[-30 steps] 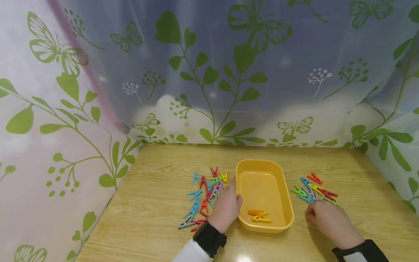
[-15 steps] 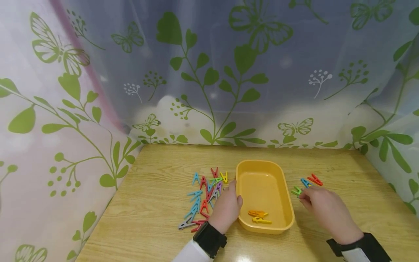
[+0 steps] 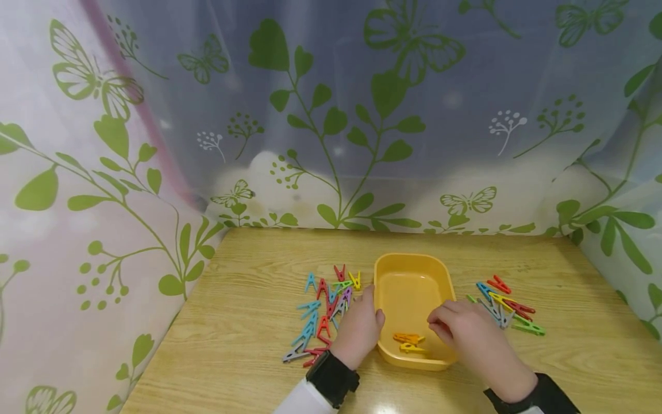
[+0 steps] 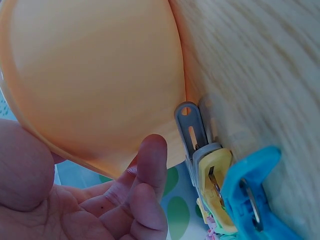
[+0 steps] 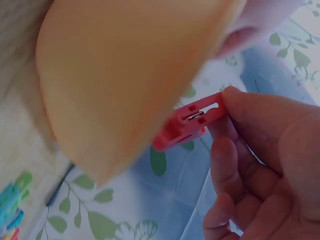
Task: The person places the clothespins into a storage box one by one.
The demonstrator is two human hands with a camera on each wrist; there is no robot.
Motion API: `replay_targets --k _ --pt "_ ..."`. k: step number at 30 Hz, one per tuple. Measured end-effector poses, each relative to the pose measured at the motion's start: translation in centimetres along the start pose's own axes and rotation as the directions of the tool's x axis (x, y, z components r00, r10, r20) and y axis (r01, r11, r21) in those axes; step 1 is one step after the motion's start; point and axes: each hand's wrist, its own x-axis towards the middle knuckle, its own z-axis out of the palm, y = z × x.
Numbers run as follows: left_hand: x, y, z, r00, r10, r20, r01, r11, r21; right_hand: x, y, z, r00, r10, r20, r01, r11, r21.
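Note:
My left hand (image 3: 354, 333) holds the left side of a yellow plastic tub (image 3: 408, 305), its thumb at the rim and its fingers along the outer wall. Over the tub's right rim is my right hand (image 3: 476, 339). Between thumb and index finger it pinches a red clothespin (image 5: 187, 122), visible in the right wrist view but hidden by the hand in the head view. An orange clothespin (image 3: 407, 338) and a yellow clothespin (image 3: 412, 348) lie in the near end of the tub.
Left of the tub spreads a pile of clothespins, among them a blue clothespin (image 3: 309, 326). A smaller group lies to the right, with a green clothespin (image 3: 528, 326) and a red one at its back. Patterned curtains (image 3: 331, 115) hang behind the wooden table (image 3: 233, 345).
My right hand has moved left from the right-hand group of clothespins to over the tub's rim. My left hand stays at the tub's left side.

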Motion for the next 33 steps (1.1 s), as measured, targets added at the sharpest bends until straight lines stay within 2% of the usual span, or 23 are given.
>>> replay_targets --k 7,10,14,23,33 --pt "-0.1 0.1 -0.1 1.0 0.007 -0.005 -0.007 1.0 -0.016 0.2 -1.3 1.1 0.986 0.069 0.15 -0.073 0.997 0.02" --pt "0.0 0.1 -0.1 1.0 0.005 -0.006 -0.005 1.0 -0.018 0.3 -1.4 1.5 0.98 0.064 0.189 -0.071 0.997 0.03" --pt "0.0 0.0 0.0 1.0 0.01 -0.011 -0.01 1.0 -0.017 0.2 -1.3 2.0 0.975 0.043 0.216 -0.052 0.998 0.038" --pt "-0.1 0.0 0.1 1.0 0.017 -0.016 -0.017 1.0 -0.006 0.1 -1.2 2.8 0.964 0.048 0.262 -0.057 0.998 0.027" --pt "0.0 0.0 0.0 1.0 0.011 -0.012 -0.011 1.0 -0.004 0.1 -1.0 3.0 0.96 0.041 0.278 -0.061 0.996 0.063"
